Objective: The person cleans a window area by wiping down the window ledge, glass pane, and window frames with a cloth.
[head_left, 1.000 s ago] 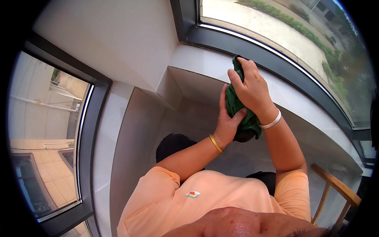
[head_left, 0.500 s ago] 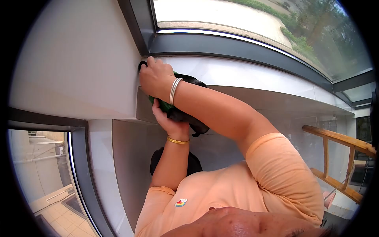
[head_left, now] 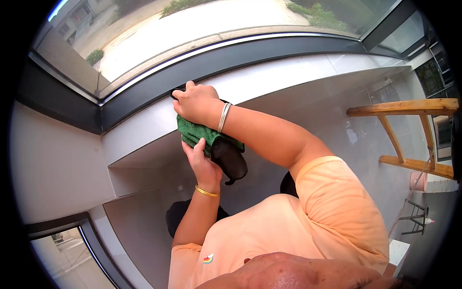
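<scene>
My right hand (head_left: 197,103), with silver bracelets, is closed at the pale window ledge (head_left: 269,86). A black rounded end (head_left: 177,92) shows at its fingertips; what it belongs to is hidden. Below this hand hangs a green cloth (head_left: 192,131). My left hand (head_left: 204,166), with a gold bracelet, holds the cloth's lower edge between thumb and fingers. A dark, smooth, baglike thing (head_left: 230,161) hangs beside the cloth under my right wrist. Its exact kind I cannot make out.
Dark window frame (head_left: 231,61) runs behind the ledge and meets a corner at left. A wooden ladder (head_left: 392,137) stands at right, with a pink bucket (head_left: 418,182) and a dark stool (head_left: 415,216) beyond it. A second window (head_left: 65,255) is at lower left.
Both hands and the cloth have moved away from the wall corner, rightward along the ledge. The view has turned, and more of the green cloth and the dark thing shows.
</scene>
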